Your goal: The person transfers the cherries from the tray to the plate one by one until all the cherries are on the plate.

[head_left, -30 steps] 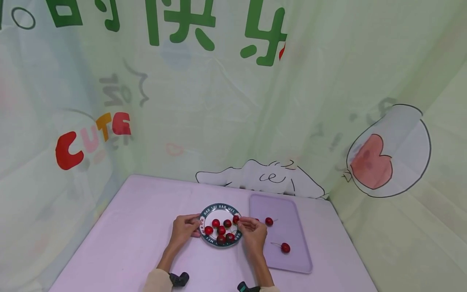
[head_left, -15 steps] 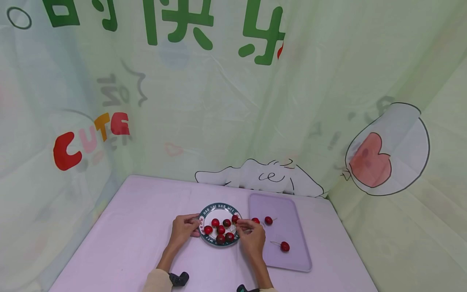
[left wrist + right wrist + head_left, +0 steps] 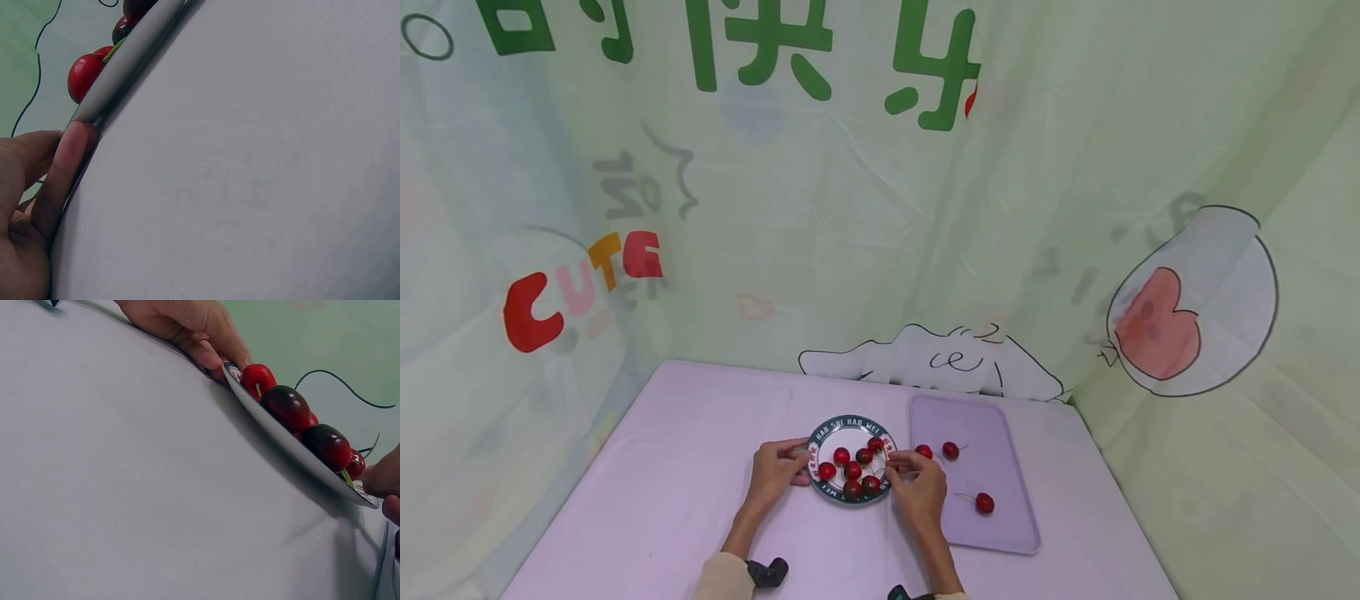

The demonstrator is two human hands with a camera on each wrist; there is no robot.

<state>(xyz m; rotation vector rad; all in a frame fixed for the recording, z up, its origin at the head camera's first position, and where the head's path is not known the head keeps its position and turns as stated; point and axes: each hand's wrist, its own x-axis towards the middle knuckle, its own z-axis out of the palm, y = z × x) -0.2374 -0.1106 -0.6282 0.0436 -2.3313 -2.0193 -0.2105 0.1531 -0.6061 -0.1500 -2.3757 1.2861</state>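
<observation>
A round white plate [image 3: 822, 439] with a dark green lettered rim stands on the table, several dark red cherries [image 3: 852, 471] lying in it. My left hand [image 3: 772, 473] holds its left rim; in the left wrist view a finger [image 3: 69, 153] lies against the rim's outer side. My right hand [image 3: 921, 487] pinches the opposite rim. In the right wrist view, one fingertip [image 3: 382, 477] is over the edge and another just below it. A cherry [image 3: 876, 445] with an upright stem sits close to the right fingertips.
Right of the plate lies a lilac tray [image 3: 992, 533] holding a few stemmed cherries, one [image 3: 984, 503] toward its front and another [image 3: 951, 451] farther back. A printed curtain [image 3: 865, 208] hangs behind the pale pink table [image 3: 700, 417].
My right fingers have come off the cherry at the plate's right side and taken the rim. That cherry has shifted slightly inward. The left hand keeps its hold on the plate.
</observation>
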